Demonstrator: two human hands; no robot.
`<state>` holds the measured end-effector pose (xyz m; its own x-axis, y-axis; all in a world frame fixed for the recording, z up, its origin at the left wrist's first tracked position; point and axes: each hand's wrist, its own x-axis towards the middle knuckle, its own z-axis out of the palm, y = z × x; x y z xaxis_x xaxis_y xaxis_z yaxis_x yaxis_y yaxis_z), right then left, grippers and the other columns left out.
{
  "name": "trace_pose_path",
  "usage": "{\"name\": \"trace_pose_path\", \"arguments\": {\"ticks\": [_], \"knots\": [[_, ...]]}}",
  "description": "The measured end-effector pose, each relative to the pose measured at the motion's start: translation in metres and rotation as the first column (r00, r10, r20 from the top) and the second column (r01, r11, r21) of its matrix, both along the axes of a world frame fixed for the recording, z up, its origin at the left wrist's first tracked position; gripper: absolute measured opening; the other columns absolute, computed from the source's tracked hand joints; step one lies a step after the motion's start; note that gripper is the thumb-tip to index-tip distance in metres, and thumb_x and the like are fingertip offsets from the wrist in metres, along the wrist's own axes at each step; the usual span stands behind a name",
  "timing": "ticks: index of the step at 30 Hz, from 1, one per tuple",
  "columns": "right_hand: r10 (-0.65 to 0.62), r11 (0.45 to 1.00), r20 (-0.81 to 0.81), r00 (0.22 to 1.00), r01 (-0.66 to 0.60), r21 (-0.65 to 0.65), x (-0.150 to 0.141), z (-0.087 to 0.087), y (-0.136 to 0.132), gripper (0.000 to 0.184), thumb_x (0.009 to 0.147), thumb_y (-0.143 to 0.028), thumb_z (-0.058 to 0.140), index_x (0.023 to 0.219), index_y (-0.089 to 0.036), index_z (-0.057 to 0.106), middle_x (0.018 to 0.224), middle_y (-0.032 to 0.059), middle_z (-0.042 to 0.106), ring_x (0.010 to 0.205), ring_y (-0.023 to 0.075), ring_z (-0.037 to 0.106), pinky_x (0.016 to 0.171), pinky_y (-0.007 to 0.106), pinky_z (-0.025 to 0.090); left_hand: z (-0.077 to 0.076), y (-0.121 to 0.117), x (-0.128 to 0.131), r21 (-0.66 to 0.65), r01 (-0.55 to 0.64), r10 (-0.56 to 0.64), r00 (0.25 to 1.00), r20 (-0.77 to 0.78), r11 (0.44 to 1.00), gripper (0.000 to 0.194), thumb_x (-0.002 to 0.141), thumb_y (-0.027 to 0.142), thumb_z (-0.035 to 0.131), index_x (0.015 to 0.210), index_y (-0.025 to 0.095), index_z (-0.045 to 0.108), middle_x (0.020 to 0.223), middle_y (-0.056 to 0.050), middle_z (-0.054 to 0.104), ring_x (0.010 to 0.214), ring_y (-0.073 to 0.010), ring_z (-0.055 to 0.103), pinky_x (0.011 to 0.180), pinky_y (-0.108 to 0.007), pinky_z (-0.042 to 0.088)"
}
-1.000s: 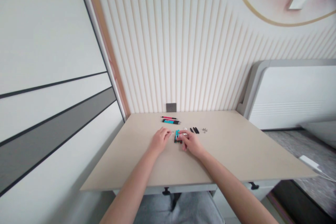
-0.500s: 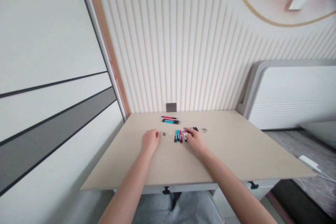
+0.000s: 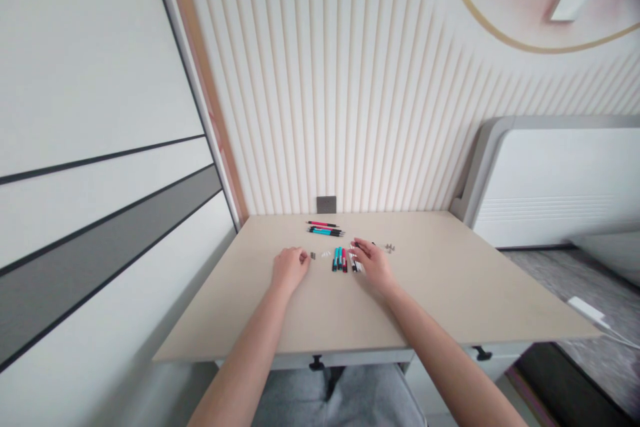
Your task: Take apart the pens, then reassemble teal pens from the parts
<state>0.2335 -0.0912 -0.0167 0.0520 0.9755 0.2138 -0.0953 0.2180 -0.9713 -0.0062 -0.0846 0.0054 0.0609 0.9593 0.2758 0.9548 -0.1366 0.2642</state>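
Note:
My left hand rests on the table with its fingers curled in and the thumb against the index finger; whatever lies in the pinch is too small to make out. Just right of its fingertips are small greyish metal pieces, like springs, and beyond them a few small white pieces. Blue and red pen barrels lie side by side in the middle. Over the white pen barrels hovers my right hand, its fingers apart, partly hiding them and some black pen parts. Small metal cone-shaped tips lie to its right.
Several whole pens, red, blue and black, lie farther back on the beige table. A dark wall socket sits behind them. A white cabinet panel borders the left; a bed headboard stands at the right.
My left hand has shifted slightly right, to the springs' edge. My right hand has spread its fingers more and now covers most of the black parts that showed beside it.

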Motion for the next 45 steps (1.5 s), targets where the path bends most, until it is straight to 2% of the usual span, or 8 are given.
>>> {"name": "trace_pose_path", "arguments": {"ticks": [6,10,13,17,22,30,36,45], "knots": [[-0.224,0.973,-0.046,0.974,0.226,0.04,0.016,0.016,-0.001,0.051,0.077,-0.057,0.061,0.109,-0.017,0.057,0.108,0.0135,0.07,0.078,0.0214,0.07,0.065,0.033,0.054,0.0,0.0,0.001,-0.012,0.006,-0.006,1.0,0.016,1.0,0.013,0.086,0.029,0.058,0.083,0.023,0.068,0.089,-0.004,0.071,0.09,-0.0206,0.062,0.08,-0.03,0.042],[-0.404,0.906,-0.114,0.907,0.415,0.085,0.037,0.023,0.002,0.047,0.078,-0.056,0.061,0.105,-0.017,0.054,0.1,0.0129,0.072,0.079,0.0205,0.069,0.068,0.032,0.052,0.0,0.001,0.001,-0.013,0.004,-0.003,1.0,0.016,1.0,0.013,0.085,0.03,0.06,0.081,0.022,0.068,0.088,-0.004,0.071,0.089,-0.0204,0.062,0.079,-0.03,0.042],[-0.467,0.876,-0.067,0.882,0.472,0.103,0.048,0.023,0.006,0.048,0.078,-0.057,0.058,0.104,-0.016,0.056,0.093,0.012,0.072,0.075,0.0192,0.067,0.068,0.031,0.05,-0.001,0.001,0.001,-0.006,0.008,-0.008,1.0,0.009,1.0,0.015,0.086,0.033,0.059,0.08,0.022,0.068,0.087,-0.004,0.071,0.088,-0.0205,0.062,0.079,-0.031,0.041],[-0.476,0.877,0.063,0.877,0.468,0.105,0.053,0.016,0.013,0.053,0.077,-0.059,0.057,0.103,-0.013,0.063,0.085,0.0105,0.071,0.069,0.0184,0.063,0.065,0.031,0.049,-0.003,0.002,0.0,0.004,-0.001,0.001,1.0,-0.003,1.0,0.019,0.087,0.036,0.057,0.079,0.021,0.067,0.086,-0.004,0.071,0.087,-0.0205,0.062,0.078,-0.031,0.041],[-0.445,0.896,0.158,0.882,0.438,0.08,0.055,0.004,0.02,0.061,0.078,-0.062,0.052,0.107,-0.01,0.066,0.088,0.0133,0.071,0.077,0.0219,0.064,0.061,0.03,0.048,-0.003,0.002,-0.001,0.007,0.007,-0.007,1.0,0.016,1.0,0.028,0.089,0.042,0.053,0.078,0.021,0.067,0.083,-0.005,0.07,0.085,-0.0211,0.063,0.078,-0.032,0.042],[-0.385,0.921,0.252,0.888,0.388,0.039,0.058,-0.005,0.025,0.056,0.08,-0.047,0.05,0.118,-0.009,0.064,0.094,0.0116,0.071,0.07,0.0173,0.062,0.064,0.029,0.047,0.0,0.002,-0.005,-0.078,0.022,-0.014,0.995,0.099,0.997,0.012,0.08,0.03,0.062,0.088,0.024,0.069,0.087,-0.001,0.072,0.087,-0.018,0.063,0.076,-0.027,0.042],[-0.357,0.931,0.596,0.719,0.326,0.165,0.056,-0.01,0.025,0.046,0.083,-0.035,0.051,0.123,-0.016,0.062,0.098,0.0079,0.069,0.068,0.0146,0.059,0.074,0.03,0.046,0.001,0.002,-0.002,-0.091,0.024,-0.018,0.997,0.07,0.996,0.012,0.085,0.03,0.058,0.085,0.024,0.069,0.086,-0.001,0.072,0.085,-0.0174,0.063,0.078,-0.027,0.042],[-0.302,0.945,0.814,0.496,0.267,0.188,0.049,-0.015,0.037,0.031,0.089,-0.031,0.053,0.112,-0.017,0.068,0.104,0.0092,0.067,0.093,0.0189,0.062,0.085,0.025,0.041,-0.004,0.004,-0.001,-0.049,0.009,-0.007,0.999,0.05,0.999,0.018,0.086,0.036,0.057,0.084,0.022,0.068,0.083,-0.002,0.071,0.083,-0.0179,0.063,0.076,-0.028,0.041]]}}
